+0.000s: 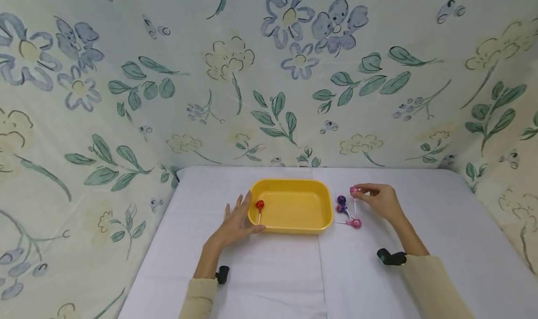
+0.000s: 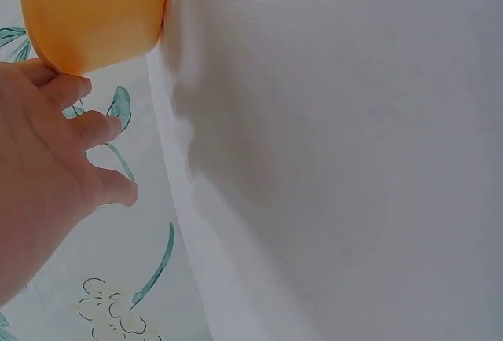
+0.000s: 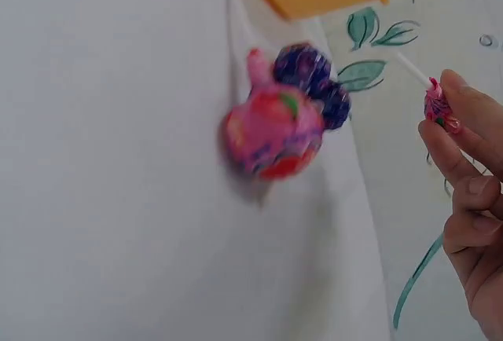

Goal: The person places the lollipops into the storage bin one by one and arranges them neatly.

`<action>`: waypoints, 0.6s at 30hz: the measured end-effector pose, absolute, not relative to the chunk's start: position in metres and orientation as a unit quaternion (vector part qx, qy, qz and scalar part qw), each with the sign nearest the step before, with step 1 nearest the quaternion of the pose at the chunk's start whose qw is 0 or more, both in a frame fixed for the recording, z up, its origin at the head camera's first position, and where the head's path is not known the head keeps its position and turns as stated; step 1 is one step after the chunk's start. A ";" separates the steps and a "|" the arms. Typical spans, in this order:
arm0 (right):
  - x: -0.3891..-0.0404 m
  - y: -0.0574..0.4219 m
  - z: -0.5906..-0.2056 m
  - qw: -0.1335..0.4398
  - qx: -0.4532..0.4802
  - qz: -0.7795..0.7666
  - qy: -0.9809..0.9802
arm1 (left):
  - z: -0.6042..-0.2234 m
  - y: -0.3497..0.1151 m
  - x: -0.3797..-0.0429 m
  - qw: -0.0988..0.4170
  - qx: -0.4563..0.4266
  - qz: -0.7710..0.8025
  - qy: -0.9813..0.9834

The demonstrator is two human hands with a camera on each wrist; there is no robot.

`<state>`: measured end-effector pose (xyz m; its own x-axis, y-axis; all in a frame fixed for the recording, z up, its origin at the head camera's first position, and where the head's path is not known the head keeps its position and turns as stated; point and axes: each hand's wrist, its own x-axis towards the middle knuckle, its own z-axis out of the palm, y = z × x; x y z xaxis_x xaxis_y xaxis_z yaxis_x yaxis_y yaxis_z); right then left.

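Observation:
My right hand (image 1: 380, 201) pinches a pink-wrapped lollipop (image 1: 354, 189) by its candy head between thumb and fingertips, its white stick pointing down. In the right wrist view this lollipop (image 3: 436, 105) shows pink wrapping with a green spot. Below it on the table lie another pink lollipop (image 1: 356, 223) and two dark purple lollipops (image 1: 341, 200), beside the tray's right end. My left hand (image 1: 235, 223) spreads its fingers around the left end of the yellow tray (image 1: 290, 229), thumb at the front rim. A red lollipop (image 1: 260, 204) leans inside the tray's left end.
A white cloth covers the table (image 1: 269, 272). Behind it hangs a floral fabric backdrop (image 1: 235, 123), which also runs along both sides. Dark wrist cameras (image 1: 391, 257) sit at both sleeve cuffs.

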<state>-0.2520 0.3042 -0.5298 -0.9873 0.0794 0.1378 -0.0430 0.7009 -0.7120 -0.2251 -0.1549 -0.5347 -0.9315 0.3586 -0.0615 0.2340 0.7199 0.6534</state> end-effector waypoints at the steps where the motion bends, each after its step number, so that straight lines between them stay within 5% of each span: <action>1: -0.253 0.299 -0.526 0.091 -0.013 0.396 -0.914 | -0.535 -0.155 -0.225 0.093 0.160 0.339 0.922; 6: -0.261 0.258 -0.506 0.100 0.013 0.440 -0.892 | -0.535 -0.156 -0.224 0.091 0.158 0.342 0.922; 18: -0.286 0.117 -0.509 -0.022 0.116 0.442 -0.889 | -0.538 -0.155 -0.224 0.096 0.155 0.355 0.917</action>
